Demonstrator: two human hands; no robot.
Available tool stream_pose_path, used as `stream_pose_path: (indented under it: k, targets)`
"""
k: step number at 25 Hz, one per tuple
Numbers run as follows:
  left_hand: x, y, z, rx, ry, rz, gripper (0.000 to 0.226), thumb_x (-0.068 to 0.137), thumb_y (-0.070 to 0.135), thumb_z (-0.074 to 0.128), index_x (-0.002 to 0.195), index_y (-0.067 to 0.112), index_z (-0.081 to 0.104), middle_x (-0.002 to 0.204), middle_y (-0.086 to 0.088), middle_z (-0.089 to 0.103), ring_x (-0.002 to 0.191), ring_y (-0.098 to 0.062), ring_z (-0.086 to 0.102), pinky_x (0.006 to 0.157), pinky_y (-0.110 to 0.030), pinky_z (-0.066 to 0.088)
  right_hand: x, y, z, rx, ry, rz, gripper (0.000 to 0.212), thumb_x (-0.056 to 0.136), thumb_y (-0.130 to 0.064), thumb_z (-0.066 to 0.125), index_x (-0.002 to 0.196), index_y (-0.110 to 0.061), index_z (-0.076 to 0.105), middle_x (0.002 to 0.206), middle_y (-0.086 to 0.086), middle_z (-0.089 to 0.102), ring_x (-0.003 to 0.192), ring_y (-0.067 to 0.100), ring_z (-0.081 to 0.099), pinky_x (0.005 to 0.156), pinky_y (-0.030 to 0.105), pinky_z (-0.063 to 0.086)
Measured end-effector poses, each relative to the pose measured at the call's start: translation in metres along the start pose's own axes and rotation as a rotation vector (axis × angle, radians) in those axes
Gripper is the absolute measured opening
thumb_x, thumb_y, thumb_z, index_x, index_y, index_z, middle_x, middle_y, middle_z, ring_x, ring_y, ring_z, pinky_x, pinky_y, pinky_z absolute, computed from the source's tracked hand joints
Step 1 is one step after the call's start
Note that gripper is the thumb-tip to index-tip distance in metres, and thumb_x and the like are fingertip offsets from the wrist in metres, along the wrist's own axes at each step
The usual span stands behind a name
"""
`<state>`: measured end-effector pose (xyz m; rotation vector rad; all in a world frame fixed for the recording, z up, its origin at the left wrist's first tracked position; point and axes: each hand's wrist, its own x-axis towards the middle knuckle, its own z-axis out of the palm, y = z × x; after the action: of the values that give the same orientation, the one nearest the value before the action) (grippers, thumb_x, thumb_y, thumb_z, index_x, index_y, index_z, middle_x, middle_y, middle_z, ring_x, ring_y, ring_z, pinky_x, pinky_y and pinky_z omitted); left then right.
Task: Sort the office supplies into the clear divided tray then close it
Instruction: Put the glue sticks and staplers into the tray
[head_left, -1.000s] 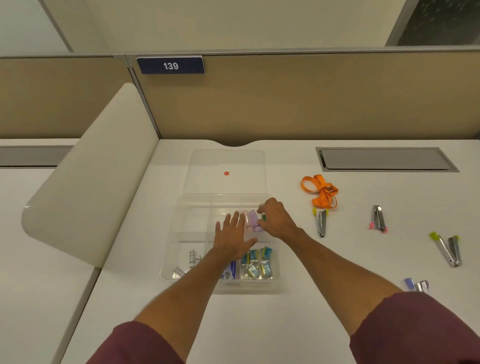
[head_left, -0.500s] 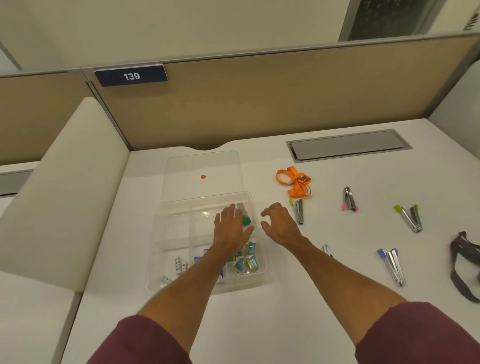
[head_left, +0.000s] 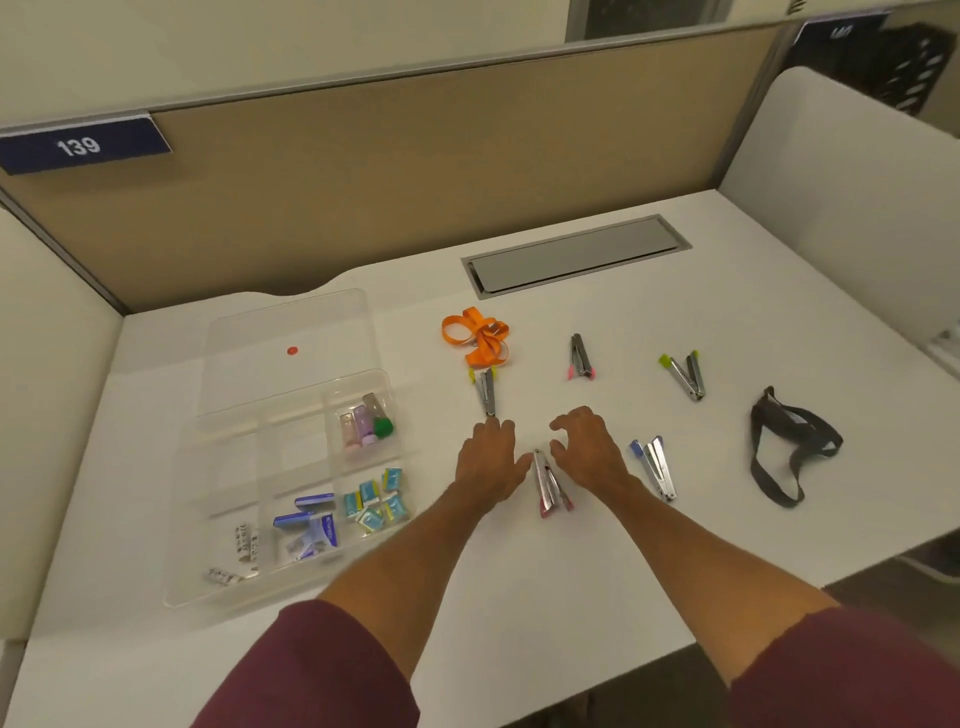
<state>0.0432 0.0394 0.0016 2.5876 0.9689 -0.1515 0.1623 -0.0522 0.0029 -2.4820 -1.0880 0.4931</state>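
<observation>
Clear plastic divided tray (head_left: 179, 590) sits at the left of the white desk (head_left: 519, 597), its clear lid with a red dot (head_left: 292, 351) hinged open and lying flat behind it. Far right compartment: small pink and purple tubes (head_left: 358, 428) plus one green-capped piece. Near right compartment: teal packets (head_left: 376, 501). Near middle: blue-and-white staple boxes (head_left: 311, 519). Near left: loose staple strips (head_left: 240, 543).

Both hands are out on the desk, right of the tray and apart from it. Left hand (head_left: 488, 460) is palm down, fingers nearly straight, gripping nothing. Its fingertips are just beside the tip of the yellow-handled metal stapler (head_left: 487, 392) - contact cannot be told. Right hand (head_left: 589, 452) has fingers loosely curled and also holds nothing. The red-handled metal stapler (head_left: 550, 486) lies on the desk between the two hands, very near both thumbs, not gripped.

Still outside the tray - pink-tipped stapler (head_left: 579, 358), lime-green-handled stapler (head_left: 685, 374) lying open in a V, and blue-handled stapler (head_left: 655, 465) just right of the right wrist. Orange ribbon loop (head_left: 478, 338) touches the yellow stapler's handle end. Black strap (head_left: 784, 447) lies far right. Grey cable hatch (head_left: 571, 254) is set in the desk at the back; blue plate marked 139 (head_left: 78, 146) is on the partition.
</observation>
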Motion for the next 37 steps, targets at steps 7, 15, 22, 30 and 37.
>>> stream_pose_path:
  k: [7, 15, 22, 30, 37]
  targets:
    - [0.0, 0.062, 0.028, -0.102, -0.203, -0.092, 0.058, 0.093, 0.044, 0.052, 0.14, 0.021, 0.029, 0.127, -0.013, 0.05, 0.114, -0.034, 0.056, 0.09, -0.041, 0.047, -0.019, 0.07, -0.026, -0.092, 0.035, 0.084, 0.039, 0.09, -0.017, 0.055, 0.129, -0.012, 0.053, 0.129, 0.012, 0.05, 0.122, 0.029, 0.045, 0.097, 0.036, 0.042]
    - [0.01, 0.077, 0.024, -0.143, -0.17, -0.088, 0.054, 0.085, 0.005, 0.052, 0.135, 0.018, 0.037, 0.122, -0.014, 0.048, 0.106, -0.035, 0.057, 0.087, -0.041, 0.049, -0.016, 0.103, -0.034, -0.146, -0.095, 0.293, 0.044, 0.088, -0.016, 0.056, 0.13, -0.017, 0.044, 0.13, 0.013, 0.041, 0.12, 0.035, 0.043, 0.089, 0.038, 0.047]
    - [0.021, 0.041, -0.015, -0.137, -0.019, -0.141, 0.056, 0.089, 0.009, 0.053, 0.14, 0.022, 0.034, 0.127, -0.013, 0.048, 0.108, -0.032, 0.058, 0.086, -0.041, 0.051, 0.016, 0.064, -0.045, -0.076, -0.091, 0.176, 0.039, 0.082, -0.004, 0.056, 0.12, -0.008, 0.05, 0.118, 0.019, 0.046, 0.108, 0.038, 0.053, 0.083, 0.035, 0.047]
    - [0.0, -0.048, -0.067, -0.166, 0.213, -0.258, 0.053, 0.09, 0.011, 0.054, 0.139, 0.019, 0.038, 0.12, -0.015, 0.052, 0.104, -0.032, 0.06, 0.081, -0.041, 0.054, 0.048, -0.083, -0.024, -0.038, -0.126, -0.101, 0.049, 0.083, -0.015, 0.067, 0.127, -0.008, 0.047, 0.121, 0.017, 0.048, 0.108, 0.033, 0.056, 0.082, 0.034, 0.049]
    - [-0.036, -0.154, -0.101, -0.21, 0.297, -0.426, 0.05, 0.091, 0.018, 0.057, 0.137, 0.019, 0.039, 0.123, -0.015, 0.052, 0.108, -0.034, 0.058, 0.088, -0.041, 0.05, 0.046, -0.195, 0.01, -0.033, -0.183, -0.284, 0.045, 0.076, -0.012, 0.066, 0.119, -0.008, 0.052, 0.115, 0.017, 0.049, 0.093, 0.033, 0.057, 0.067, 0.032, 0.044]
